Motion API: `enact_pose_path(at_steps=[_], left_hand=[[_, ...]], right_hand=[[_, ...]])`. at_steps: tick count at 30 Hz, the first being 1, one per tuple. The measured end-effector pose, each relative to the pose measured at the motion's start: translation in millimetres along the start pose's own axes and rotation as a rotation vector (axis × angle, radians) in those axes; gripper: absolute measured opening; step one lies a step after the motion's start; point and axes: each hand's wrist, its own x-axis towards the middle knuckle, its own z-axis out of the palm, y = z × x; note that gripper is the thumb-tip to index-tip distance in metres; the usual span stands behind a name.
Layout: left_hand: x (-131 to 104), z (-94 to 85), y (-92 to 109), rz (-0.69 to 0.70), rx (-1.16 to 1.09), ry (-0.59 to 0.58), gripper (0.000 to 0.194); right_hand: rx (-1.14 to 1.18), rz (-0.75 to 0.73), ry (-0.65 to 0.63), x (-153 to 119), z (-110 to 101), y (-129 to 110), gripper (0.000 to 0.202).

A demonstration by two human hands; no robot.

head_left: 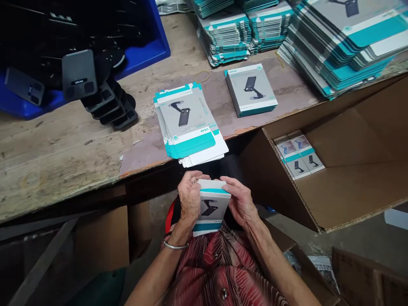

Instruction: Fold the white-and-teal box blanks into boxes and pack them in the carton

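Note:
Between my two hands, in front of my lap, is a white, grey and teal phone holder box with its printed face up. My left hand wraps round its left side, fingers curled at the top end. My right hand grips the right side, its thumb near the top corner. Just beyond, at the table's edge, lies a small stack of flattened boxes. A folded-up box rests to its right. A stack of black phone holders stands to the left.
A blue bin with black parts stands at the back left of the wooden table. Tall stacks of flattened boxes fill the back right. Below the edge at right, an open carton contains several packed boxes.

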Motion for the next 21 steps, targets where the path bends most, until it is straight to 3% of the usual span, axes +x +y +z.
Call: enact_pose_path(at_steps=[6,11,15,19,21], left_hand=[[7,-4.6,13,-0.310,-0.235,0.020,0.021],[5,-23.5,25,-0.468,-0.149,-0.196,0.027],[2,-35.9,27,-0.381,0.059,-0.291,0.024],[11,-41.5,31,-0.263,0.329,-0.465,0.022],[17,-42.0,37,-0.141,0.447,-0.540,0.018]], right_hand=[[-0.111,-0.029,0.074,7,6,-2,0.019],[-0.097,-0.026,0.057,0,11,-2,0.022],[-0.212,-0.095,-0.018,-6,5,0,0.016],[-0.481,-0.321,-0.183,-5,-5,-4,0.013],[-0.588,-0.443,-0.303,0,-9,-8,0.015]])
